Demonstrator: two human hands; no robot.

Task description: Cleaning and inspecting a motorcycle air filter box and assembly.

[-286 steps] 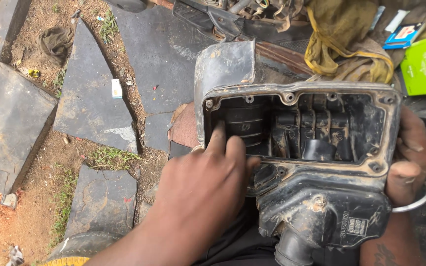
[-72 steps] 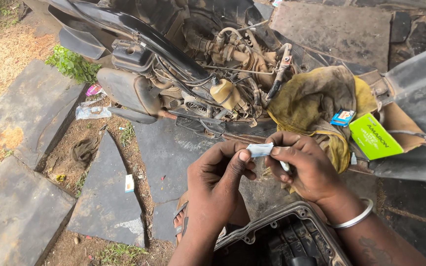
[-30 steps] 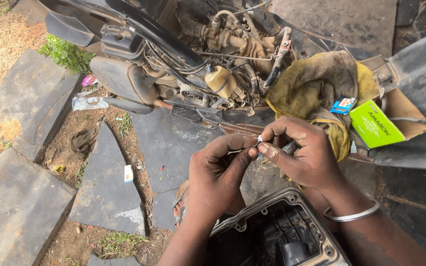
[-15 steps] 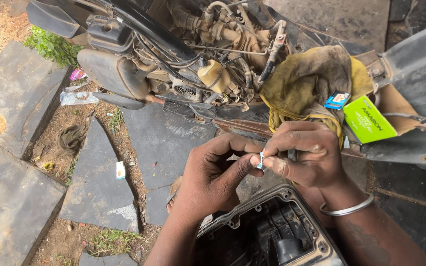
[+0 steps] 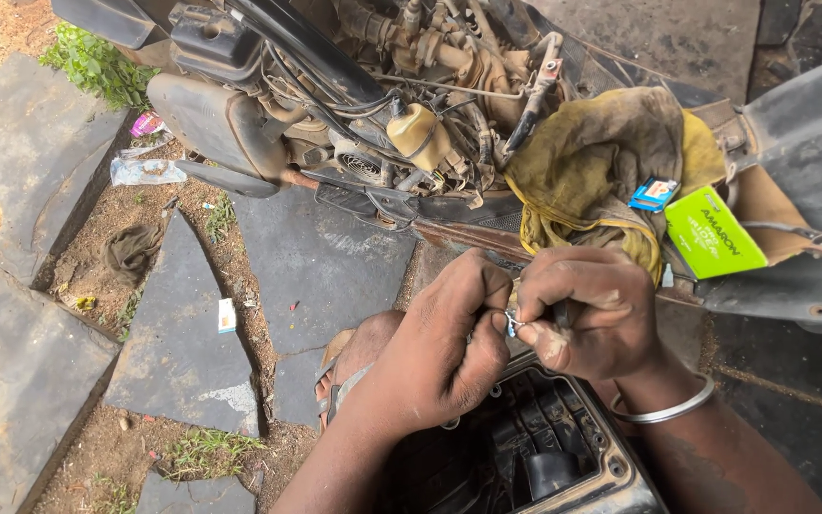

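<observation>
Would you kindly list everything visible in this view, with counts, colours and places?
small object: one, pale and shiny, pinched between both hands; too small to identify
engine casing: one, black, open, bottom centre under the hands
scooter engine bay: one, dark and grimy, top centre
yellow cloth: one, dirty yellow, draped right of the engine
green box: one, bright green, right of the cloth
blue packet: one, blue, on the cloth
stone slabs: several, grey, left and centre ground
litter: a few scraps, pale, in the dirt on the left
bangle: one, silver, right wrist
left hand: one, centre
right hand: one, centre right
</observation>
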